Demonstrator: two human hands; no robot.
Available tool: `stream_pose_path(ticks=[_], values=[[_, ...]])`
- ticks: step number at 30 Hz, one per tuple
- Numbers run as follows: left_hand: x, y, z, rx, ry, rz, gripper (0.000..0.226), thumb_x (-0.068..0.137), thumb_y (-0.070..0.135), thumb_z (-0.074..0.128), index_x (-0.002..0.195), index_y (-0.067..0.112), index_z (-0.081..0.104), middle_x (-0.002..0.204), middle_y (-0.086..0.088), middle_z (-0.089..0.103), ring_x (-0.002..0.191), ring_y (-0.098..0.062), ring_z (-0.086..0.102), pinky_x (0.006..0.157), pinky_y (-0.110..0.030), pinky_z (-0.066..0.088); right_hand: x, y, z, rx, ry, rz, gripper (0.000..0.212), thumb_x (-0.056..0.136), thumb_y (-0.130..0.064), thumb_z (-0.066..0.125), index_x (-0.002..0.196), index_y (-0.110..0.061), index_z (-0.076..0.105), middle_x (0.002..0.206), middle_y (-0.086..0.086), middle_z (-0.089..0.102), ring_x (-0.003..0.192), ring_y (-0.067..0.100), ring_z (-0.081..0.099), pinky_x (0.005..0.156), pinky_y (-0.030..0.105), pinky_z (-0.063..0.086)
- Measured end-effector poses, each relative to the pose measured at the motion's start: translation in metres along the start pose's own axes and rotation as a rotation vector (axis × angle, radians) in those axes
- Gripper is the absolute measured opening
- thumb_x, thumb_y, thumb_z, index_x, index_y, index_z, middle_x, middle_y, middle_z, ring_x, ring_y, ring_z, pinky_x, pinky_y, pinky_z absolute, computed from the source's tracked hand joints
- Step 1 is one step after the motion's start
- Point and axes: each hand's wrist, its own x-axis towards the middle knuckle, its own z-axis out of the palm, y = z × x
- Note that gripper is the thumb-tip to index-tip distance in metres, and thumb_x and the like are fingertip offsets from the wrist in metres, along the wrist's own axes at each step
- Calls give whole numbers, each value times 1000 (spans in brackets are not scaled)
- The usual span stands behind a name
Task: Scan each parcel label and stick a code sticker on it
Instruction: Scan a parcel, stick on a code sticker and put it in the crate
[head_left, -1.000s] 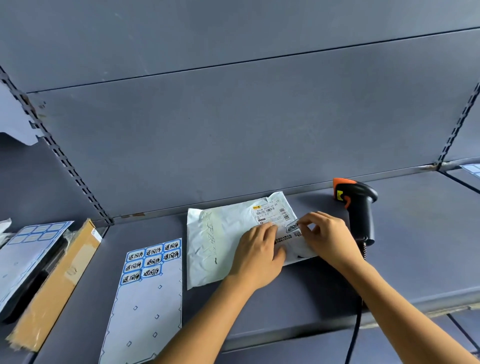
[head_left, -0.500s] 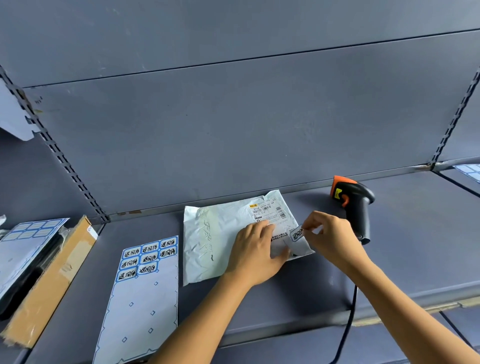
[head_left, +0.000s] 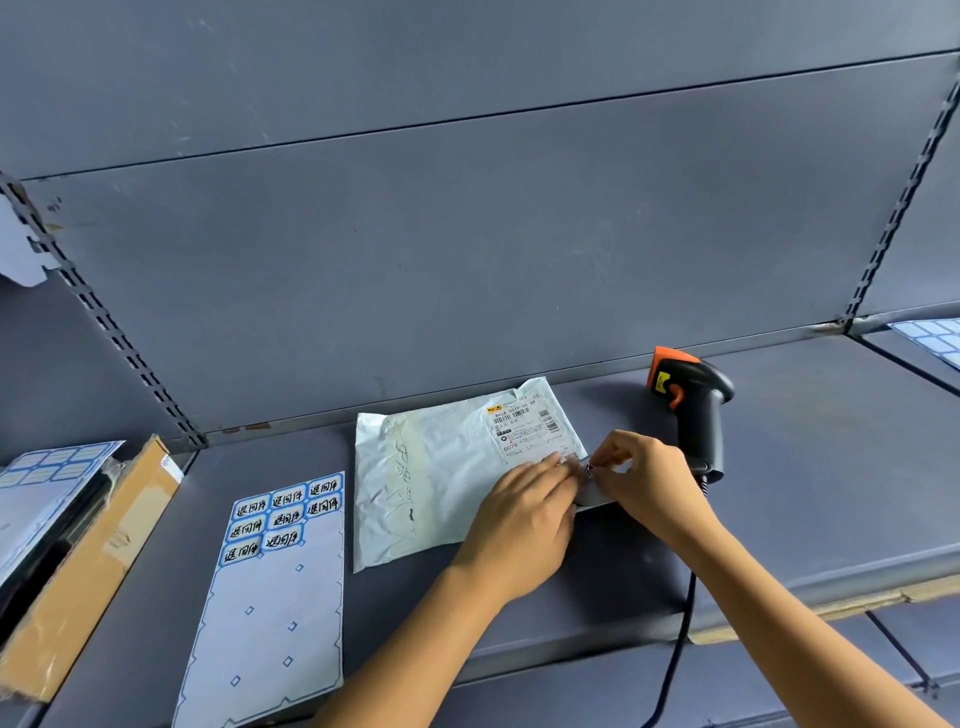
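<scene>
A white poly mailer parcel (head_left: 431, 478) lies flat on the grey shelf (head_left: 805, 493), its printed shipping label (head_left: 530, 428) at the right end. My left hand (head_left: 524, 519) presses flat on the parcel just below the label. My right hand (head_left: 644, 478) pinches a small code sticker (head_left: 589, 470) at the parcel's right edge, beside my left fingertips. A sticker sheet (head_left: 275, 582) with several blue-framed stickers at its top lies left of the parcel. The black and orange barcode scanner (head_left: 696, 410) stands behind my right hand.
A cardboard box (head_left: 88, 561) with another sticker sheet (head_left: 41, 483) on top of it sits at the far left. The scanner's black cable (head_left: 675, 654) hangs over the shelf's front edge. More sticker sheets (head_left: 930, 338) show on the neighbouring shelf at right.
My right hand has carried the sticker down from the label toward the parcel's right edge. My left hand's fingers have stretched out flat toward it. The view has shifted slightly.
</scene>
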Motion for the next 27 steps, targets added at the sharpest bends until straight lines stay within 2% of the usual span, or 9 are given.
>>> stream_pose_path(ticks=[7,13,18,23,27], values=[[0,1,-1,-17,-48,12,40,90,27,40,116,14,67,121,1,66,115,-18,59,98,-28,44,-3,0,3,-27,42,0,9,80,-7,63,81,-13,70,74,-3,64,71,15,58,64,24,46],[1,2,0,1,-89,-7,40,91,30,40,119,17,65,124,3,63,117,-16,57,101,-24,31,-5,3,8,-3,95,5,6,78,-6,63,80,-11,67,76,2,67,70,19,59,65,30,48],[1,1,-1,-17,-122,-18,40,90,32,39,119,17,62,125,5,62,117,-14,53,100,-23,31,-9,4,9,118,193,47,11,79,-2,60,86,-9,63,78,-1,61,70,19,55,63,25,39],[2,2,-3,-22,-111,-16,43,89,31,40,121,12,62,124,0,63,116,-14,53,98,-23,30,-9,6,7,236,223,116,13,84,-4,55,92,-11,63,84,1,63,77,19,59,69,28,48],[1,-1,2,21,-147,-13,47,90,36,37,128,18,59,130,3,59,119,-15,53,100,-24,34,-8,6,9,286,238,140,12,85,-6,55,89,-15,62,82,-1,63,72,22,63,69,34,52]])
